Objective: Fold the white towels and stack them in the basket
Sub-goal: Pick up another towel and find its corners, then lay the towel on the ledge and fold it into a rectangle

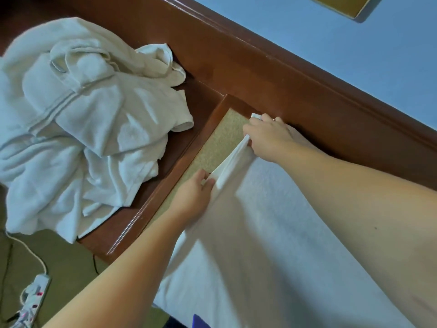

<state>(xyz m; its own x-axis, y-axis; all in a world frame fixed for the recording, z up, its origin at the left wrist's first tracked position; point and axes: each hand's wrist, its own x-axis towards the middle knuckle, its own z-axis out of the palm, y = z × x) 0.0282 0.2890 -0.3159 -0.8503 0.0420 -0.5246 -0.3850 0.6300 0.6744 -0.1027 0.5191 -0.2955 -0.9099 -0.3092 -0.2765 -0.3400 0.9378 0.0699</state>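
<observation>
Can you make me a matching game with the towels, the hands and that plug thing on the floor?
Things:
1. pile of towels
2. held towel
3. power strip
4. left hand

Where or how:
A. on the floor, bottom left
B. crumpled on the brown wooden surface
C. pinching the towel's edge
D. stretched out flat

Pairs: 1-B, 2-D, 3-A, 4-C

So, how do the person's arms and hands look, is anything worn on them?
Both forearms are bare up to the frame edge: no sleeves show. The left hand and the right hand carry no gloves, and no watch or bracelet shows. Rings cannot be told; the fingers are partly hidden.
</observation>
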